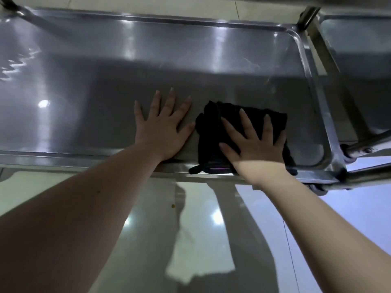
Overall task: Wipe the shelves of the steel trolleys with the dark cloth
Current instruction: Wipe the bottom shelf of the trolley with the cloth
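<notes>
Cloth: the dark cloth (pixel 211 125) lies rumpled at 5 o'clock on the shelf (pixel 95 81), its looped hem draped over the near rim
Right hand: the right hand (pixel 254 144) presses flat on it, fingers (pixel 247 125) straight and spread, gripping nothing
Left hand: the left hand (pixel 163 132), at 9 o'clock of the cloth, lies palm down on bare steel, fingers released
Handling: soft, light, limp; probably bunches when pushed, so a broad palm over its middle suits best
Surfaces: smooth, glossy steel tray, raised rim, rounded corners, likely slick; second trolley (pixel 355 39) at 2 o'clock
</notes>
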Demonstrator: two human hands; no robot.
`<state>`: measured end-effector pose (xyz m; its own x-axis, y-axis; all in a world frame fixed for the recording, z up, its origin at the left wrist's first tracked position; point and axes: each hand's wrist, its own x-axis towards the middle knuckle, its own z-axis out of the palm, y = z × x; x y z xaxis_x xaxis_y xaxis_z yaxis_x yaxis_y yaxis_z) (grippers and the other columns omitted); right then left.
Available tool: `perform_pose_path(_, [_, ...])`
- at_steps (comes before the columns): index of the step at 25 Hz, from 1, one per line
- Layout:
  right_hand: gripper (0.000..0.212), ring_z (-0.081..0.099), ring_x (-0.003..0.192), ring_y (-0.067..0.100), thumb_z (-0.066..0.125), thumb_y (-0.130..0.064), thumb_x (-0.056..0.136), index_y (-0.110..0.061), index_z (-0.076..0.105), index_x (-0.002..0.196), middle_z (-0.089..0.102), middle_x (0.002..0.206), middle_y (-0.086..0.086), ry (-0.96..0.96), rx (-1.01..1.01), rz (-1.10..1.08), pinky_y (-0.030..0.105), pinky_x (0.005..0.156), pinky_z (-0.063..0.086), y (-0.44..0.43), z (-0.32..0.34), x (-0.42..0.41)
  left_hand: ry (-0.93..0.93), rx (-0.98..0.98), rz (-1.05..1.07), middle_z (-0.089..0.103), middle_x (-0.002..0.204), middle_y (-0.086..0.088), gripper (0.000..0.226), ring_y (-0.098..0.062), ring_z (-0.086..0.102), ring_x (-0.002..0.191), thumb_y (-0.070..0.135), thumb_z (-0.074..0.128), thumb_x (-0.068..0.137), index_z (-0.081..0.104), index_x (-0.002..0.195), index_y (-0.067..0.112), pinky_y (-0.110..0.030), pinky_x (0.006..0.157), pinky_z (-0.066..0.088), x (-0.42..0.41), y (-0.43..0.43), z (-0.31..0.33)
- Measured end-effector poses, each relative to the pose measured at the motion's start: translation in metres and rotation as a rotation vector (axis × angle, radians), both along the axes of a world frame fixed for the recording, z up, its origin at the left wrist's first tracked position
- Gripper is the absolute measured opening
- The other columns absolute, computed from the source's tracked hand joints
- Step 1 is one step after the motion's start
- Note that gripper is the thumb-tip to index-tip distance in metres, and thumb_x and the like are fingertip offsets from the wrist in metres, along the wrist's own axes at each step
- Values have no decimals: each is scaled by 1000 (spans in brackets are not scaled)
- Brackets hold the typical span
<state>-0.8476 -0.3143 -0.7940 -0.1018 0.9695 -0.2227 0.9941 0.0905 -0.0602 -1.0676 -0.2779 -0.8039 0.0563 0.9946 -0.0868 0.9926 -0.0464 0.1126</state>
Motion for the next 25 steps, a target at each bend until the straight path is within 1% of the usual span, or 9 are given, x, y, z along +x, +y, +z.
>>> perform_pose_path(3, [60,-18,147,35,13,-74,85,-66,-9,140,-17,160,-20,9,5,10,66,113,-6,3,6,-1,-76,2,-18,4,164,10,56,-21,-5,151,54,30,99,10,151,50,-62,115,-6,-50,3,10])
perform_pose_path(5, [60,-18,147,36,12,-74,85,-66,-10,140,-17,160,-19,-8,9,-19,66,113,-5,3,7,1,-7,19,139,4,164,13,55,-24,-5,150,57,27,99,11,151,51,-67,113,-7,-104,-5,11])
perform_pose_path(7, [60,-18,145,38,6,-75,83,-66,-13,139,-19,160,-18,-29,8,4,67,111,-5,-5,4,-21,48,-14,278,-3,163,16,55,-23,-8,150,63,19,96,3,148,57,-71,109,-8,-135,-16,10])
perform_pose_path(9, [60,-21,144,39,3,-75,82,-65,-15,138,-19,160,-18,11,42,171,69,106,-11,-14,-1,-66,60,-30,262,-5,163,15,56,-20,-6,150,65,15,94,-2,147,59,-71,108,-6,-135,-18,5])
perform_pose_path(11, [58,-21,144,40,7,-73,86,-64,-12,140,-15,161,-18,57,57,312,71,102,-15,6,-3,-111,40,-7,234,-4,163,14,55,-20,-7,150,64,14,94,-3,147,59,-71,108,-5,-133,-18,3])
perform_pose_path(14, [55,-18,145,43,17,-68,95,-60,-2,145,-10,163,-13,86,47,195,75,104,-11,94,1,-155,19,14,236,-5,163,14,55,-19,-7,150,62,10,93,-3,147,58,-71,108,-7,-140,-18,-1])
perform_pose_path(18, [58,-21,144,44,19,-70,94,-57,-3,147,-14,163,-10,108,-77,43,76,103,-13,172,15,-184,22,21,238,-5,164,13,56,-20,-7,150,62,11,93,-6,146,57,-72,106,-8,-141,-11,-5])
perform_pose_path(22, [58,-15,146,43,15,-69,93,-57,-2,147,-8,163,-10,93,23,94,74,106,-9,94,7,-167,41,36,226,-6,164,9,60,-24,-7,150,62,4,89,-6,148,53,-74,105,-5,-143,-8,-7])
perform_pose_path(25, [59,-21,144,38,0,-72,83,-63,-15,140,-15,161,-17,30,33,120,70,103,-17,5,-5,-154,41,10,218,-8,164,7,59,-27,-8,150,60,5,91,-7,149,51,-75,104,-6,-147,-5,-7])
